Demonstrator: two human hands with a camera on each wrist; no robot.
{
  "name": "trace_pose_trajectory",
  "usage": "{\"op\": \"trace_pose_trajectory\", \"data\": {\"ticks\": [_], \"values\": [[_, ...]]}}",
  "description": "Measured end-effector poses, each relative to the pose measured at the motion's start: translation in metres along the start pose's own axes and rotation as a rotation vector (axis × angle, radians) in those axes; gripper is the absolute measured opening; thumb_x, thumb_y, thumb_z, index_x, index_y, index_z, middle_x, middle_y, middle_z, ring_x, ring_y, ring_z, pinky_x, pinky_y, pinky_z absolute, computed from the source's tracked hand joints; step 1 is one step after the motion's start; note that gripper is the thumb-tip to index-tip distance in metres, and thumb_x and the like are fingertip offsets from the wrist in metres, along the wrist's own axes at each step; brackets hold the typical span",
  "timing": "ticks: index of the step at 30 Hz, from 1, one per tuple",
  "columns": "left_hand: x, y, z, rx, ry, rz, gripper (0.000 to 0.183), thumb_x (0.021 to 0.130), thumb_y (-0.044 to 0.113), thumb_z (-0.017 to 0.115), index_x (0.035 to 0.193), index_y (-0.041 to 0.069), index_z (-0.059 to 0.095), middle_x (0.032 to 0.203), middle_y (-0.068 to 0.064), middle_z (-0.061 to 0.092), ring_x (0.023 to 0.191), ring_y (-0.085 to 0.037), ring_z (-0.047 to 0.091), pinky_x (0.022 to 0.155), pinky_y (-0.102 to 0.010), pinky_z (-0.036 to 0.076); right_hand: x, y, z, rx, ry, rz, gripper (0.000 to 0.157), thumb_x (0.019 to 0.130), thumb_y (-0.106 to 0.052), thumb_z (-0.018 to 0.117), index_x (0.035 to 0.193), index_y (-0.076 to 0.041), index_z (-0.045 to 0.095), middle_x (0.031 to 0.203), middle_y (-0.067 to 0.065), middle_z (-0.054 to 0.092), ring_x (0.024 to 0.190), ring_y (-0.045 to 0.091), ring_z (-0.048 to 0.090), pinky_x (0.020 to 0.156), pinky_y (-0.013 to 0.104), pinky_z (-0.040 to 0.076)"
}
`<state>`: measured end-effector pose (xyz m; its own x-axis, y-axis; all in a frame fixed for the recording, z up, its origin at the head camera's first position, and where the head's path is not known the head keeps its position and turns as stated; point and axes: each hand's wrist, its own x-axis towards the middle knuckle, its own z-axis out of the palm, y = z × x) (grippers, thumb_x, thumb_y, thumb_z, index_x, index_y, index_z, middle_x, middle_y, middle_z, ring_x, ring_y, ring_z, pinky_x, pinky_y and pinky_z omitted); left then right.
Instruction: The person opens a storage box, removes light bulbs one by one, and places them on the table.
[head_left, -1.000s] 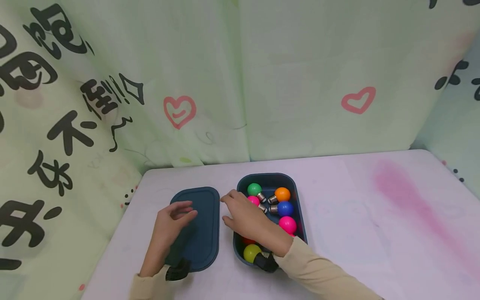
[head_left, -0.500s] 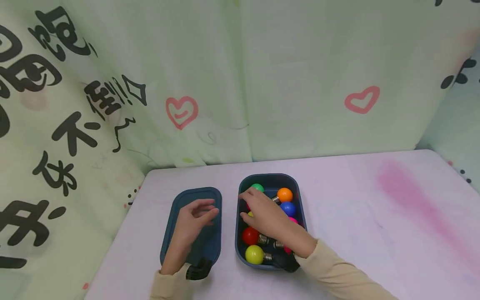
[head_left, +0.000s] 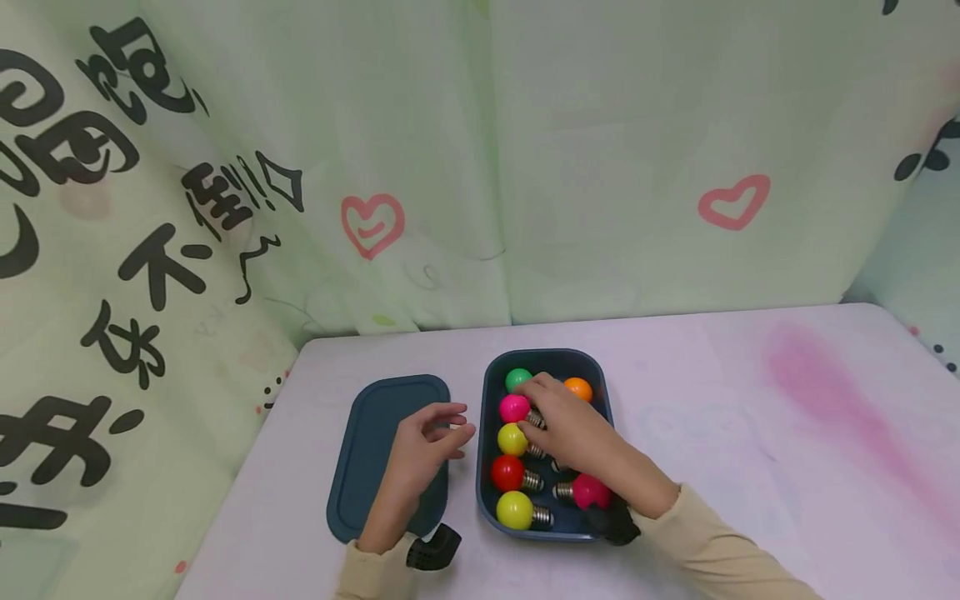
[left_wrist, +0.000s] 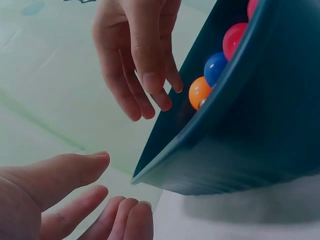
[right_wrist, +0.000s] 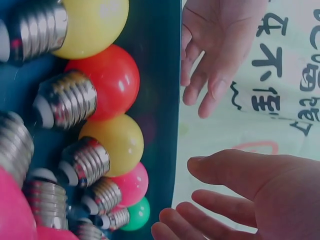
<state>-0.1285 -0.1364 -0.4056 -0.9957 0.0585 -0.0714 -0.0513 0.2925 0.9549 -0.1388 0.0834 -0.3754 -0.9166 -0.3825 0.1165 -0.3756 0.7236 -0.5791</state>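
Observation:
A dark blue box (head_left: 489, 518) holds colored light bulbs with silver screw bases. Down its left side lie a green bulb (head_left: 518, 381), a pink bulb (head_left: 513, 408), a yellow bulb (head_left: 512, 439), a red bulb (head_left: 507, 472) and another yellow bulb (head_left: 514, 510). My right hand (head_left: 573, 427) hovers over the box, fingers loosely bent and holding nothing; it hides some bulbs on the right. Between box and lid, my left hand (head_left: 429, 446) hangs with relaxed, empty fingers, overlapping the dark blue lid (head_left: 367, 442). An orange bulb (left_wrist: 200, 93) and a blue bulb (left_wrist: 215, 69) show in the left wrist view.
Both box and lid lie on a pale pinkish table (head_left: 720, 467). Behind it hangs a light green curtain (head_left: 600, 167) with hearts and black characters. Each wrist wears a black camera strap, such as the left strap (head_left: 435, 548).
Both hands have moved right. The right hand has gone from the box's left rim to over the bulbs, and the left hand from the lid's left side to its right edge.

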Motion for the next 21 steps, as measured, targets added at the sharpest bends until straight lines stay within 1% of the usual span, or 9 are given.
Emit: {"op": "trace_pose_trajectory", "data": {"ticks": [4, 9, 12, 21], "values": [[0.000, -0.003, 0.005, -0.033, -0.016, -0.012, 0.045, 0.090, 0.021, 0.074, 0.128, 0.001, 0.061, 0.110, -0.015, 0.068, 0.095, -0.032, 0.070, 0.075, -0.033, 0.061, -0.001, 0.005, -0.003, 0.024, -0.003, 0.004, 0.041, 0.090, -0.010, 0.071, 0.127, 0.002, 0.060, 0.121, 0.016, 0.059, 0.105, 0.029, 0.063, 0.089, 0.041, 0.057], [0.002, -0.006, 0.009, -0.065, -0.042, -0.026, 0.050, 0.090, 0.021, 0.074, 0.132, -0.001, 0.058, 0.110, -0.016, 0.067, 0.089, -0.024, 0.070, 0.075, -0.035, 0.061, -0.003, 0.010, -0.005, 0.038, 0.004, 0.001, 0.040, 0.090, -0.009, 0.071, 0.126, 0.003, 0.061, 0.118, 0.017, 0.059, 0.105, 0.030, 0.063, 0.089, 0.041, 0.058], [0.002, -0.007, 0.010, -0.074, -0.058, -0.038, 0.049, 0.091, 0.020, 0.073, 0.132, -0.001, 0.058, 0.110, -0.016, 0.067, 0.088, -0.020, 0.069, 0.075, -0.035, 0.061, -0.003, 0.013, -0.006, 0.042, 0.006, 0.001, 0.040, 0.090, -0.010, 0.071, 0.126, 0.004, 0.060, 0.116, 0.017, 0.060, 0.104, 0.031, 0.063, 0.088, 0.041, 0.058], [0.004, -0.011, 0.013, -0.088, -0.095, -0.062, 0.043, 0.090, 0.015, 0.074, 0.129, 0.002, 0.062, 0.106, -0.013, 0.068, 0.083, -0.017, 0.069, 0.073, -0.032, 0.061, 0.001, 0.017, -0.009, 0.040, 0.002, -0.015, 0.040, 0.089, -0.009, 0.073, 0.123, 0.005, 0.060, 0.113, 0.017, 0.060, 0.099, 0.029, 0.062, 0.085, 0.038, 0.058]]}}
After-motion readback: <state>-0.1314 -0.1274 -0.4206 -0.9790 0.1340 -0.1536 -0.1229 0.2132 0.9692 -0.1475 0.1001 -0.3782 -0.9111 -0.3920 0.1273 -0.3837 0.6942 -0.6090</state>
